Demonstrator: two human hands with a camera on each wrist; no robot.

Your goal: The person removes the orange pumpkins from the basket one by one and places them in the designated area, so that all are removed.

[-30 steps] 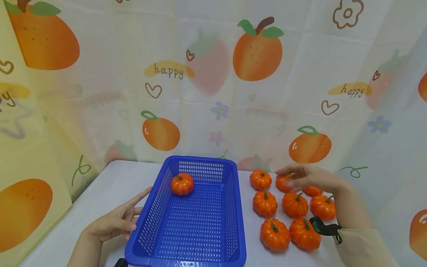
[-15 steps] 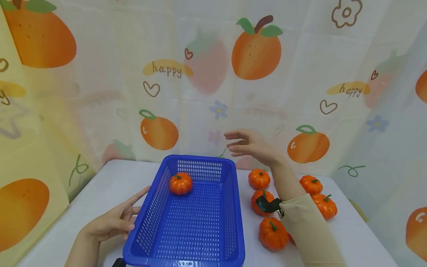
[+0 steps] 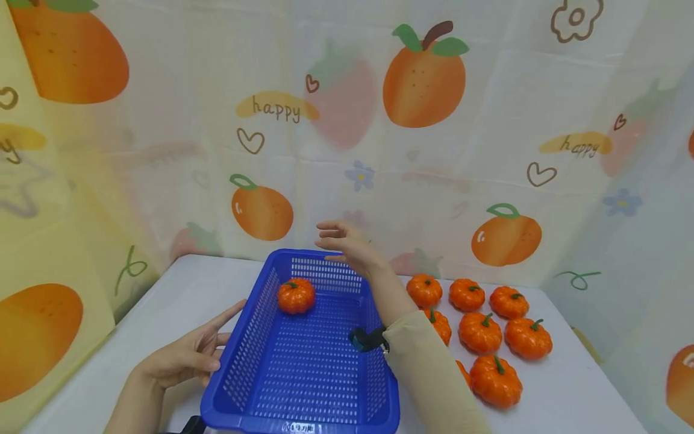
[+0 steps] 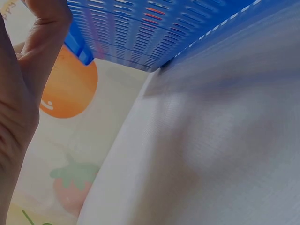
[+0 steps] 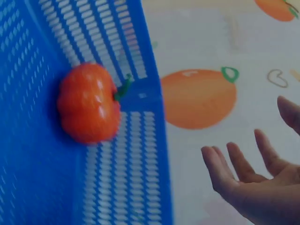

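A blue plastic basket [image 3: 303, 386] stands on the table, with one small orange pumpkin [image 3: 296, 296] in its far left corner. Over the basket's far rim hovers my right hand [image 3: 347, 244], its fingers loosely spread and nothing in them. The right wrist view shows this hand [image 5: 255, 183] apart from the basket, while the pumpkin [image 5: 89, 103] sits against the mesh wall. My left hand [image 3: 187, 355] rests at the basket's left side, index finger and thumb touching it. In the left wrist view, part of the left hand [image 4: 23, 84] shows beside the mesh wall [image 4: 126, 33].
Several more pumpkins [image 3: 480, 333] stand in rows on the white table [image 3: 575, 386] right of the basket; my right sleeve [image 3: 428, 367] partly covers some. A fruit-printed cloth [image 3: 412, 199] hangs behind the table.
My right hand has moved left from above the loose pumpkins to above the basket's far rim, holding nothing. The left hand and the pumpkin in the basket have stayed put.
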